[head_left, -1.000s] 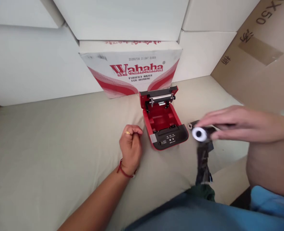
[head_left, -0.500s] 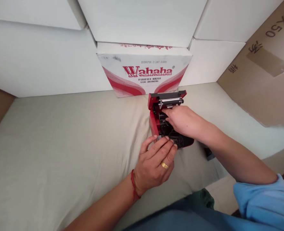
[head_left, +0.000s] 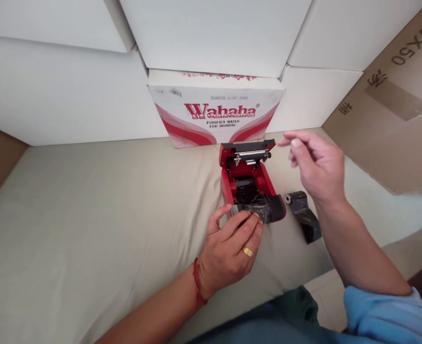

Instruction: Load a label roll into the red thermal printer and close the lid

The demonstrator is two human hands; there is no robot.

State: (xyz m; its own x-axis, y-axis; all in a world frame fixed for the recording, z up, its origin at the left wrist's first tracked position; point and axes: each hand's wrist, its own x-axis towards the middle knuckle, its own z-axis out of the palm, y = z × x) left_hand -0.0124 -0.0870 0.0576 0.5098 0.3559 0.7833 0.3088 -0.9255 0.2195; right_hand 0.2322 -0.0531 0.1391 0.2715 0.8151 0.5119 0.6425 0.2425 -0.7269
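Observation:
A small red and black printer [head_left: 225,184] stands on the cloth with its lid [head_left: 247,144] raised. Black printer ribbon [head_left: 257,206] lies crumpled inside it and runs over its front edge. There, the fingers of my left hand [head_left: 228,243] are closed on the ribbon, thumb at the printer's front left corner; the fingertips are partly hidden. My right hand [head_left: 320,165] hovers to the right of the lid, holding nothing visible, fingers partly bent and apart. Below it, a loose length of black ribbon with a spool core [head_left: 304,212] rests beside the printer.
Behind the printer stands a white and red water carton [head_left: 220,112], with white boxes [head_left: 211,33] stacked around and above it. A brown cardboard box [head_left: 390,124] leans at the right. Pale green cloth [head_left: 107,215] covers the surface, whose front edge is near my body.
My right hand has come out of the printer and moved right and up, uncovering the red interior and the loose ribbon beside it. My left hand has stayed at the front edge.

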